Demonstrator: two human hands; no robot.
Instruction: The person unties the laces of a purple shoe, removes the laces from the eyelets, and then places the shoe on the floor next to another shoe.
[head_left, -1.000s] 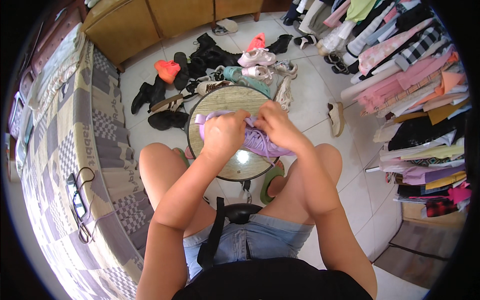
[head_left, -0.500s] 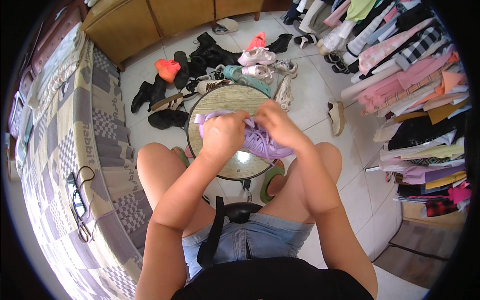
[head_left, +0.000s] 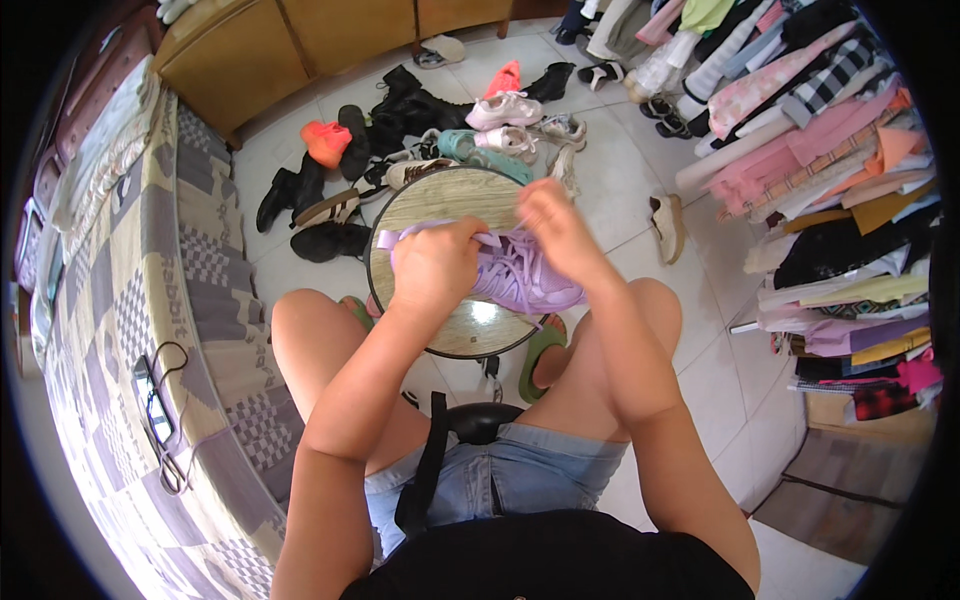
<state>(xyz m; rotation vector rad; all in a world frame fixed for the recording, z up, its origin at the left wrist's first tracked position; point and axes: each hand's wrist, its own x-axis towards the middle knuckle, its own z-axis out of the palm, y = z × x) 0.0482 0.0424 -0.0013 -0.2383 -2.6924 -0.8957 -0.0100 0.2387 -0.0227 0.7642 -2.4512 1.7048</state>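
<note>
A lavender sneaker (head_left: 545, 285) lies on a round wood-topped stool (head_left: 430, 195) between my knees, its toe to the right. My left hand (head_left: 435, 265) is closed over the ankle end of the sneaker, thumb by the upper eyelets. Just above the lacing, my right hand (head_left: 555, 225) is raised with its fingers pinched together, somewhat blurred. It appears to hold the sneaker's lavender shoelace, though little of the strand shows at the fingertips. One loose lace end hangs over the sneaker's near side.
Beyond the stool lies a heap of shoes, with black boots (head_left: 400, 100), a teal shoe (head_left: 485, 155) and an orange item (head_left: 325, 143). A beige shoe (head_left: 667, 228) sits at right near stacked clothes (head_left: 830, 200). A phone (head_left: 153, 400) with a cable rests on the patterned bed cover (head_left: 210, 460).
My right hand has lifted a little up and away from the sneaker's lacing. My left hand keeps its hold, and the view has shifted slightly.
</note>
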